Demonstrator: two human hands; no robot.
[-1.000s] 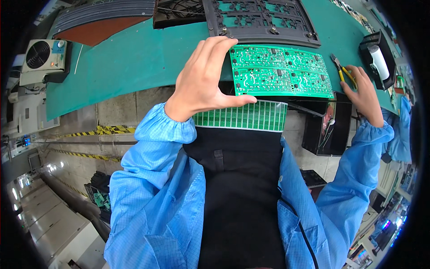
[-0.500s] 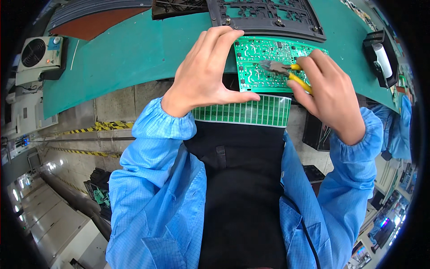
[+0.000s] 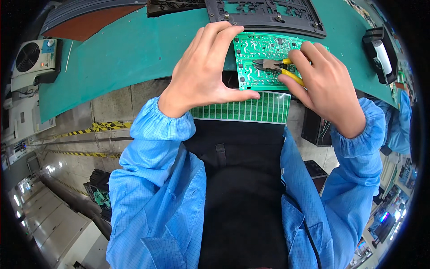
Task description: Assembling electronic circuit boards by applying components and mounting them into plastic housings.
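My left hand (image 3: 199, 67) spans the left side of a green printed circuit board (image 3: 255, 45), fingers at its upper left corner and thumb by its lower edge. The board lies at the front edge of the bench, with solder traces and small dark parts facing up. In my right hand (image 3: 329, 87) is a pair of cutting pliers (image 3: 270, 64) with yellow grips. Its jaws point left over the board's middle; whether they touch the board I cannot tell. Below the thumb, a sheet of green labels (image 3: 237, 110) lies over my dark clothing.
Beyond the board, a black fixture tray (image 3: 268, 24) rests on the green bench mat (image 3: 121, 54). A small fan unit (image 3: 33, 60) stands at far left. To the right sits a black holder with a white roll (image 3: 381, 58). A dark crate (image 3: 316, 130) is below the bench.
My right hand and the pliers have shifted left across the board, and the jaws show more sharply. The left hand keeps its place on the board. The whole view has shifted slightly.
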